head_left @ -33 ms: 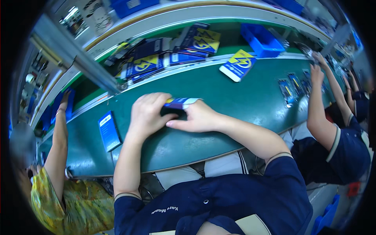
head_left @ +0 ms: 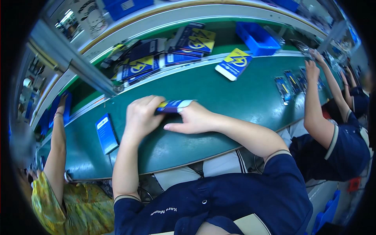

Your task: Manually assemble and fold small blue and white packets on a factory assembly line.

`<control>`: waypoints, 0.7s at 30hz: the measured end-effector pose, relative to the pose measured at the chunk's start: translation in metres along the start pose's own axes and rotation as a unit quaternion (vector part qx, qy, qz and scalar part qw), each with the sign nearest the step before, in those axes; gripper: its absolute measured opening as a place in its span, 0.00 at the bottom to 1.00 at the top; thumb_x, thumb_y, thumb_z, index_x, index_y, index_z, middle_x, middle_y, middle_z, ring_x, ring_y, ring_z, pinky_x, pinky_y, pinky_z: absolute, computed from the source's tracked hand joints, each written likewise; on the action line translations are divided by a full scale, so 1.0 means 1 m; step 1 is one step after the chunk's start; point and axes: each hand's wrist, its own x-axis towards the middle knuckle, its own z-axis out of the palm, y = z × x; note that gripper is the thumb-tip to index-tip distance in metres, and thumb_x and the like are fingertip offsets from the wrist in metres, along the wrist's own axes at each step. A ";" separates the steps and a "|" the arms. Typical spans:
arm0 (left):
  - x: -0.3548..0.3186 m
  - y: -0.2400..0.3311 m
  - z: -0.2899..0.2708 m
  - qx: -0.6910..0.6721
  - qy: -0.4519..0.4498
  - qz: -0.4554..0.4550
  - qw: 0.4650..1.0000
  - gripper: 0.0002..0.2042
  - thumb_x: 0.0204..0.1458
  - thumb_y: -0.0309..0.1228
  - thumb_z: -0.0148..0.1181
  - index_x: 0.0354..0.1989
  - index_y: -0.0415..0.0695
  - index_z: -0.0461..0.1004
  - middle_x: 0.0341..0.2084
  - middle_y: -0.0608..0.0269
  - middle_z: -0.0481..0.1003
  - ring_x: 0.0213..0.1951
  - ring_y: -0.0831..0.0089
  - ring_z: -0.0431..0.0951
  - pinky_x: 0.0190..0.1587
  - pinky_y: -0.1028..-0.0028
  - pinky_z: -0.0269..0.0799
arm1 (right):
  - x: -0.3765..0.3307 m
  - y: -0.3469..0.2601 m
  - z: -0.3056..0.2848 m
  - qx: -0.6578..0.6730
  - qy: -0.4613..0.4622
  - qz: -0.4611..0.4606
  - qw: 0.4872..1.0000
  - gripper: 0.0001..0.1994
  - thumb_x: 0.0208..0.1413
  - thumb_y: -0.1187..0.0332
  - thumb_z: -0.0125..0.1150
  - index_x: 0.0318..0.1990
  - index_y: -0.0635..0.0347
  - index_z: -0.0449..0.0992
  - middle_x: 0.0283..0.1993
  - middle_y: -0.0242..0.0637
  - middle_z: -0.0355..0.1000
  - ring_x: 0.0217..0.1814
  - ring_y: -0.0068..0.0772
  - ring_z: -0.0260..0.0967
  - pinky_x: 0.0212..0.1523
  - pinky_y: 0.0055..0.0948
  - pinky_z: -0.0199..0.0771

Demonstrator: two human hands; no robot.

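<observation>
A flat blue, yellow and white cardboard box is held edge-on above the green table, between my two hands. My left hand is closed around its left end, fingers curled over the far side. At the other end, my right hand grips the box, with its thumb stretched out toward my left hand. My palms and fingers hide much of the box. To the left of my left forearm lies a phone-like blue-faced slab on the table.
Another blue and yellow box lies ahead, near a blue bin. Several similar boxes are heaped on the far ledge. Packed small parts lie right, beside a co-worker's arms. Another person's arm reaches in from the left.
The whole view has shifted slightly. More of the box's printed edge shows between my hands. My left thumb has drawn back from my right thumb, and a gap now lies between them.
</observation>
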 end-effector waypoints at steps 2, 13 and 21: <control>-0.002 0.001 -0.003 0.007 -0.043 -0.039 0.998 0.15 0.35 0.22 0.67 0.36 0.44 0.80 0.35 0.58 0.82 0.39 0.58 0.83 0.41 0.65 0.78 | -0.003 0.001 0.003 -0.009 -0.013 -0.029 0.999 0.22 0.56 0.57 0.66 0.52 0.64 0.75 0.46 0.49 0.76 0.48 0.52 0.75 0.52 0.41 0.74; 0.006 0.012 0.009 -0.012 0.054 0.042 0.998 0.22 0.36 0.16 0.63 0.45 0.42 0.80 0.44 0.55 0.82 0.49 0.60 0.82 0.52 0.64 0.77 | -0.010 -0.008 0.001 -0.188 -0.066 -0.033 0.979 0.23 0.54 0.59 0.64 0.53 0.65 0.73 0.51 0.51 0.74 0.54 0.52 0.73 0.56 0.45 0.73; 0.017 0.025 0.014 -0.003 0.081 0.060 0.995 0.24 0.37 0.17 0.63 0.48 0.43 0.79 0.45 0.54 0.81 0.49 0.59 0.82 0.51 0.63 0.77 | -0.012 0.004 0.004 -0.157 -0.042 -0.054 0.985 0.22 0.55 0.57 0.64 0.50 0.65 0.74 0.47 0.52 0.74 0.50 0.54 0.73 0.52 0.45 0.74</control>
